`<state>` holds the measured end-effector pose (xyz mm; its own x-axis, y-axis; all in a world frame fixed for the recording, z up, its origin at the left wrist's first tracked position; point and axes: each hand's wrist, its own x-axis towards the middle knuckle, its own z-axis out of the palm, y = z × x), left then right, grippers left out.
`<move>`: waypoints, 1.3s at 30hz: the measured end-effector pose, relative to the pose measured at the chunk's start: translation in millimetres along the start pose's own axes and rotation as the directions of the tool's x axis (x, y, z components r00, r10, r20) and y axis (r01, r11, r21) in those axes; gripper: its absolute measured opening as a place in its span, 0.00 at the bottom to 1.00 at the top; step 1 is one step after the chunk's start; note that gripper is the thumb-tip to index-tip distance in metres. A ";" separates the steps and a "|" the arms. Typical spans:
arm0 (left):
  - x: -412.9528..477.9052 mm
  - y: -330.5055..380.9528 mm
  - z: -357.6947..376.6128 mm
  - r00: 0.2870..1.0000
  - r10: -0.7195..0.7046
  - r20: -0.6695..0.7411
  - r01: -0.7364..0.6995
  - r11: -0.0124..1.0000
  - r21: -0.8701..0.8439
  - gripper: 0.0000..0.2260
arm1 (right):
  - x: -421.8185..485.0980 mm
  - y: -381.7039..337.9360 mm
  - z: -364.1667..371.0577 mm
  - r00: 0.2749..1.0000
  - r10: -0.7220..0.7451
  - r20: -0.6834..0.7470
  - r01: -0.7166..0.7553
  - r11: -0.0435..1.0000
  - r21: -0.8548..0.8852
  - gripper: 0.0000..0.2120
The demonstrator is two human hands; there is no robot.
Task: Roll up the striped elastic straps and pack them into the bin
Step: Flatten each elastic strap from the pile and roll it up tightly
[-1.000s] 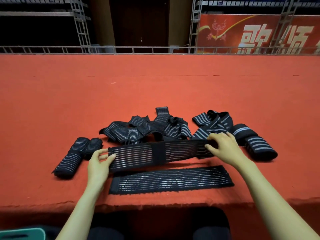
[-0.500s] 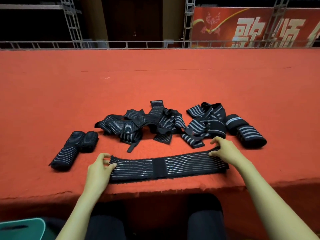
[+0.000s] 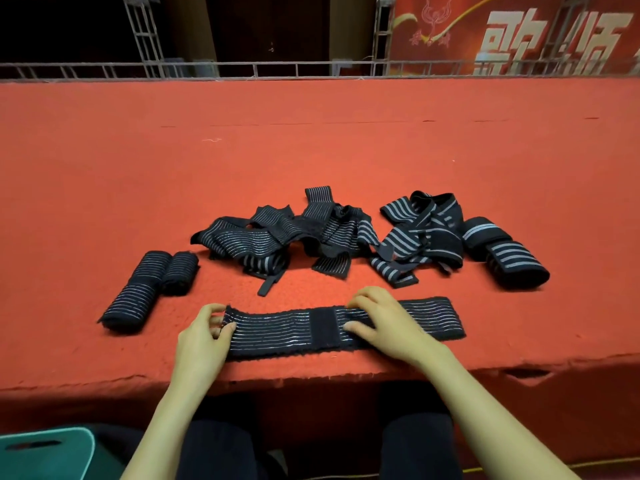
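Note:
A black striped elastic strap [image 3: 294,329] lies flat along the near edge of the red carpeted platform [image 3: 311,150]. My left hand [image 3: 202,336] pinches its left end between thumb and fingers. My right hand [image 3: 384,320] presses flat on the strap just right of its black middle patch. Behind them lies a tangled pile of loose straps [image 3: 287,233], and a second tangle [image 3: 422,233] to the right. Rolled straps [image 3: 149,285] rest at the left, and more rolled ones [image 3: 505,252] at the right. A teal bin [image 3: 45,452] shows at the bottom left corner.
The platform's front edge drops off just below the strap, with my knees under it. A metal truss rail [image 3: 311,69] and a red banner [image 3: 519,32] stand at the far back. Bare red carpet stretches beyond the piles.
The strap I held stretched in the air now lies on the flat one near the edge. My right hand slid left from its right end to the middle.

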<state>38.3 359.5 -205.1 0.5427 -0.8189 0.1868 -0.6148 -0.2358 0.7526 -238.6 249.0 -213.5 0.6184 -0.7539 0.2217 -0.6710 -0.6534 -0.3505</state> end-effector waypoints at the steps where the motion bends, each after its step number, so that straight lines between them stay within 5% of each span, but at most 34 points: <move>1: 0.4 0.6 -1.2 1.000 -0.005 0.015 0.004 1.000 0.006 0.13 | 3.0 -9.1 5.6 0.999 -0.040 0.037 0.038 0.998 0.043 0.26; 7: 1.2 -0.5 -9.9 0.996 -0.035 0.088 0.034 0.999 0.012 0.16 | 22.3 -37.9 21.9 0.973 -0.106 0.206 0.088 0.991 0.098 0.36; 17: -2.7 -5.6 -2.5 0.998 -0.058 -0.001 0.058 0.998 0.002 0.14 | 14.9 -34.6 35.6 0.985 -0.050 0.163 0.031 0.993 0.117 0.42; 28: -9.5 -14.6 -5.1 0.989 -0.138 -0.054 0.147 0.964 0.220 0.09 | 14.8 -35.0 37.8 0.988 -0.034 0.151 0.017 0.993 0.116 0.43; 31: -10.8 -7.1 -6.0 0.985 -0.155 -0.071 0.168 0.953 0.251 0.07 | 26.7 -51.9 40.3 0.997 0.032 0.067 -0.035 0.998 0.048 0.36; 34: -7.4 -2.0 -5.3 0.975 -0.216 -0.051 0.221 0.935 0.278 0.08 | 39.9 -76.2 52.0 0.997 -0.066 -0.036 0.070 0.991 0.116 0.26; 39: -4.6 -0.9 -4.4 0.959 -0.283 -0.020 0.277 0.918 0.284 0.08 | 38.4 -93.6 74.0 0.969 -0.227 0.100 0.208 0.964 0.167 0.25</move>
<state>38.9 365.7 -203.8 0.7060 -0.7079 -0.0209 -0.5766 -0.5917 0.5635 -121.8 286.2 -239.6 0.7924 -0.5753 0.2029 -0.4494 -0.7754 -0.4437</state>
